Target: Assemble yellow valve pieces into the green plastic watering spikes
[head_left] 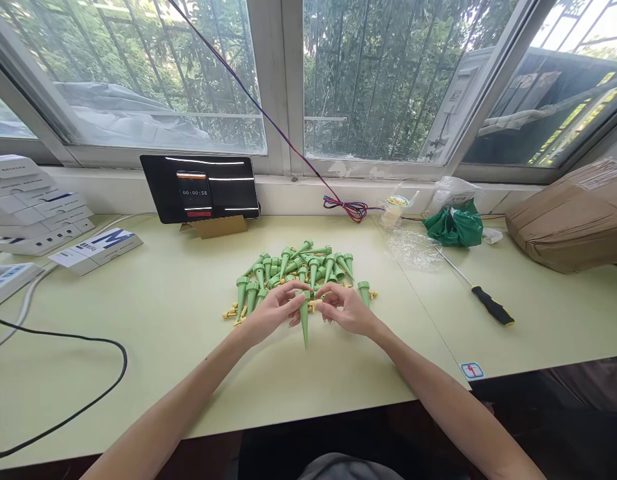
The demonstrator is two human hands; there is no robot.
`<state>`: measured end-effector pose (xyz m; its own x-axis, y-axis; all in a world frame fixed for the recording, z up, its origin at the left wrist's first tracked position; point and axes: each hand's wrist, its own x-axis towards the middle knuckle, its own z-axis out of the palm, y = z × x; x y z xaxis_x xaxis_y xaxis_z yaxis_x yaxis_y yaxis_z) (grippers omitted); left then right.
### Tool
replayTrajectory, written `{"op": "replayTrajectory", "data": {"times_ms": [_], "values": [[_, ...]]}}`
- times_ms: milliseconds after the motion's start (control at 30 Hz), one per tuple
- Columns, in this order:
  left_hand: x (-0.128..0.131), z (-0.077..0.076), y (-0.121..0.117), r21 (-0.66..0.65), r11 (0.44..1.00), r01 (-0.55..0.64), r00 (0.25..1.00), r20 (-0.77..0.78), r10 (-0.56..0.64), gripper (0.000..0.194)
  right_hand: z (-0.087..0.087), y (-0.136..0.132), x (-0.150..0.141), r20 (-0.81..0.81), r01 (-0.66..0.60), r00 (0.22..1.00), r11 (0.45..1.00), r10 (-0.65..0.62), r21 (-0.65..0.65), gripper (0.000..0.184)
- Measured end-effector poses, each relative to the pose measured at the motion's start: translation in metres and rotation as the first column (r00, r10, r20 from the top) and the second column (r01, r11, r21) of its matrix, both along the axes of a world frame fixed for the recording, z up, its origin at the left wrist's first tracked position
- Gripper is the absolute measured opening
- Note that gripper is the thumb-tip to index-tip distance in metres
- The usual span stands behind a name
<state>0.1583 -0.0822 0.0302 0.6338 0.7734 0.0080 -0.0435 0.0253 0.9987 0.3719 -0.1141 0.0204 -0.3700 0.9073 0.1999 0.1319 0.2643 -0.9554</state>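
Above the near side of a pile, my left hand (274, 311) is closed around the ribbed top of a green plant watering spike (305, 328), whose point hangs downward. My right hand (352, 312) pinches a small yellow valve piece (313, 305) at the side of that spike's top. Whether the valve is joined to the spike is hard to make out. Behind both hands lies the heap of green watering spikes (285, 256) with yellow valves among them. One more spike (364, 292) lies just right of my right hand, a yellow valve beside it.
A tablet (161, 193) showing a timer leans on a cardboard stand (221, 227). White boxes (33, 200) and a black cable (121, 373) are at left. To the right lie a screwdriver (492, 305), a green bag (455, 223), clear plastic (415, 248) and a brown parcel (568, 220).
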Motion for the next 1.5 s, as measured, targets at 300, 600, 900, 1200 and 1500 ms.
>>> {"op": "replayTrajectory", "data": {"times_ms": [300,600,900,1200,1500], "values": [[-0.0011,0.0016,-0.0011,0.013,1.0,0.016,0.999,-0.029,-0.016,0.035,0.0002,0.0004,0.0,0.029,-0.005,1.0,1.0,0.004,0.013,0.039],[-0.0009,-0.0009,0.0003,-0.003,1.0,0.001,1.0,-0.014,-0.001,0.036,0.0014,-0.0009,0.0002,0.007,-0.013,1.0,1.0,0.013,0.01,0.033],[-0.0014,0.0004,0.0,-0.002,1.0,0.002,1.0,-0.011,-0.002,0.035,-0.0006,0.0001,-0.0004,-0.01,-0.016,1.0,1.0,0.016,-0.001,0.032],[-0.0006,-0.0006,-0.0007,0.017,1.0,0.017,0.999,-0.033,-0.016,0.035,0.0005,-0.0011,0.0,0.067,-0.022,0.998,0.999,0.02,0.038,0.037],[-0.0007,0.001,-0.0005,0.013,1.0,0.022,0.999,-0.03,-0.021,0.036,0.0027,-0.0014,-0.0009,0.041,-0.018,0.999,0.999,0.017,0.03,0.026]]}}
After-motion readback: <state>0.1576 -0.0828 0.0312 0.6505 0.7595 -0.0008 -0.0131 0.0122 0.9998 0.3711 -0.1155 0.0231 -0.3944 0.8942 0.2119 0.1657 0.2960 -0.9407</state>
